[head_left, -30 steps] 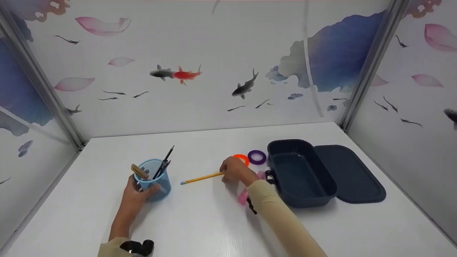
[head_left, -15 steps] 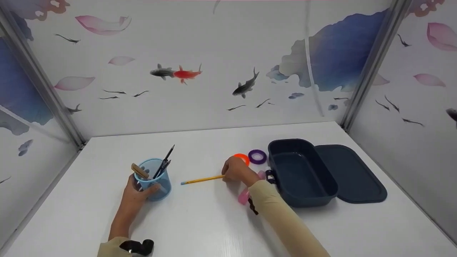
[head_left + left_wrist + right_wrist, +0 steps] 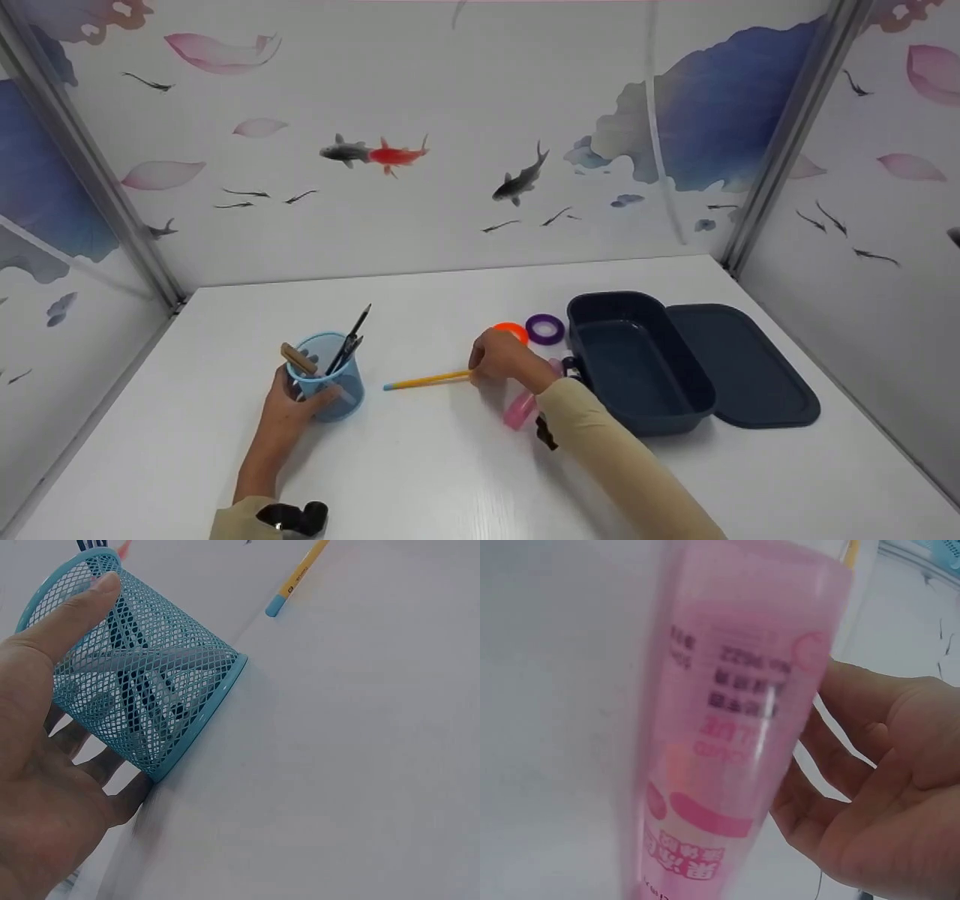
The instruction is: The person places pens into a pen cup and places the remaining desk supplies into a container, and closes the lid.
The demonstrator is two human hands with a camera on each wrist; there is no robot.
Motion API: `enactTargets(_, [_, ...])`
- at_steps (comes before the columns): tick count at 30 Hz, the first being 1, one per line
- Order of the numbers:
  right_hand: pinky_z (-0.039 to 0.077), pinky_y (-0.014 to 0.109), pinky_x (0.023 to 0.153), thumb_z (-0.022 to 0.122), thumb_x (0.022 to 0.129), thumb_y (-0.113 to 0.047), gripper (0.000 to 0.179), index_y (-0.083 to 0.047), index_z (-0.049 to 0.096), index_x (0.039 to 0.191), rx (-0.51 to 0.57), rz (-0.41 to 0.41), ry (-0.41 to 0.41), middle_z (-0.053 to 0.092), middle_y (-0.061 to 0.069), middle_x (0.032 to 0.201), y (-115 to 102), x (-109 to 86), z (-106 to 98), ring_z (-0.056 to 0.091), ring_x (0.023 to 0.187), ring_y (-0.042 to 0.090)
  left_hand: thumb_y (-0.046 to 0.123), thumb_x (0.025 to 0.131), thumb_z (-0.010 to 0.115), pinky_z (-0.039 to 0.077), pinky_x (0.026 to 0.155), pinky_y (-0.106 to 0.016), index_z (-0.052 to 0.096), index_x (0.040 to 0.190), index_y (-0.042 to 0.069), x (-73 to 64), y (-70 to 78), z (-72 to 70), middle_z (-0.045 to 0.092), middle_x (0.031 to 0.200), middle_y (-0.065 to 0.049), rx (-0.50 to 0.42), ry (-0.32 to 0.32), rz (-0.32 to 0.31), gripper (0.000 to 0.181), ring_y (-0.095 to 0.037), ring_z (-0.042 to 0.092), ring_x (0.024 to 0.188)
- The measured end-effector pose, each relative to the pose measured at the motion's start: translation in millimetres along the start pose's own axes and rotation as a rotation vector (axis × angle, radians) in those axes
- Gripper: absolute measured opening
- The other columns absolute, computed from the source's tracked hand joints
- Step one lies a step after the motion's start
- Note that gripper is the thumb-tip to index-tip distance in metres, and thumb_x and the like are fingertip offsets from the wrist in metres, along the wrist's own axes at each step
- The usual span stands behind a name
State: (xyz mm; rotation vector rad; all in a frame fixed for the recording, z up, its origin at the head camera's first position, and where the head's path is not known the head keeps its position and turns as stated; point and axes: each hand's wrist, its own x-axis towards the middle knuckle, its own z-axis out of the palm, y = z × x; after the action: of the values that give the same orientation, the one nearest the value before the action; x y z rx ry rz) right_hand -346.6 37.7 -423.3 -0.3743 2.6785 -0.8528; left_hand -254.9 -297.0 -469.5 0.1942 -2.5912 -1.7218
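Observation:
A light blue mesh pen cup (image 3: 346,394) stands at the left of the table, and my left hand (image 3: 289,409) grips its side, thumb and fingers on opposite sides. Inside the cup are dark pens (image 3: 349,349) and a tan-handled item (image 3: 298,358). My right hand (image 3: 502,356) pinches one end of a yellow pencil (image 3: 431,380), whose blue tip points toward the cup. Below the right wrist lies a pink bottle of liquid glue (image 3: 727,720), partly covered by the sleeve in the head view. The left wrist view shows the pencil's blue end (image 3: 277,606) beside the cup.
Orange tape (image 3: 514,330) and a purple tape roll (image 3: 545,329) lie just beyond the right hand. A dark blue box (image 3: 637,360), lidless, stands to their right, with its flat lid (image 3: 750,367) beside it. Patterned wall panels (image 3: 450,240) border the table.
The right forearm has shifted slightly to the right, and more of the glue bottle shows beside the sleeve. The left hand keeps its grip on the pen cup.

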Motion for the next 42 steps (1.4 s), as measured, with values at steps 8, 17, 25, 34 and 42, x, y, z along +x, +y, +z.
enactTargets(8, [0.061, 0.029, 0.081, 0.078, 0.085, -0.009, 0.008, -0.009, 0.077, 0.093, 0.125, -0.132, 0.033, 0.072, 0.004, 0.091, 5, -9.6, -9, 0.061, 0.079, 0.013, 0.040, 0.090, 0.073, 0.015, 0.128, -0.055, -0.001, 0.161, 0.008, 0.1, 1.2, 1.2, 0.014, 0.168, -0.021, -0.019, -0.002, 0.013, 0.107, -0.041, 0.011, 0.156])
enactTargets(17, [0.062, 0.029, 0.086, 0.077, 0.086, -0.005, 0.020, -0.006, 0.074, 0.106, 0.441, -0.235, 0.171, 0.072, 0.009, 0.098, 4, -11.7, -8, 0.067, 0.086, 0.013, 0.040, 0.090, 0.073, 0.015, 0.127, -0.057, 0.001, 0.161, 0.009, -0.6, 2.4, -0.9, 0.014, 0.168, -0.021, -0.028, -0.005, 0.028, 0.106, -0.042, 0.011, 0.156])
enactTargets(25, [0.062, 0.029, 0.086, 0.078, 0.086, -0.011, 0.023, -0.008, 0.074, 0.109, 0.651, -0.272, 0.231, 0.074, 0.009, 0.099, -9, -16.0, 1, 0.071, 0.088, 0.013, 0.040, 0.090, 0.073, 0.015, 0.126, -0.059, 0.001, 0.161, 0.010, -0.4, 1.0, 0.1, 0.014, 0.168, -0.020, -0.026, -0.004, 0.017, 0.106, -0.042, 0.011, 0.156])
enactTargets(34, [0.062, 0.025, 0.081, 0.075, 0.089, -0.014, 0.027, -0.005, 0.071, 0.114, 0.796, -0.385, 0.236, 0.072, 0.008, 0.104, -34, -31.8, -2, 0.073, 0.096, 0.026, 0.039, 0.089, 0.074, 0.016, 0.127, -0.057, 0.002, 0.161, 0.009, 1.9, 3.4, 2.6, 0.015, 0.167, -0.021, -0.041, 0.000, 0.022, 0.107, -0.042, 0.012, 0.156])
enactTargets(42, [0.063, 0.030, 0.079, 0.073, 0.090, -0.009, 0.026, 0.000, 0.070, 0.114, 0.870, -0.509, 0.268, 0.071, 0.012, 0.104, -66, -48.5, -3, 0.075, 0.090, 0.016, 0.040, 0.090, 0.073, 0.016, 0.127, -0.058, 0.000, 0.161, 0.010, -1.0, 1.9, 0.7, 0.014, 0.168, -0.021, -0.037, 0.008, -0.005, 0.107, -0.042, 0.012, 0.156])
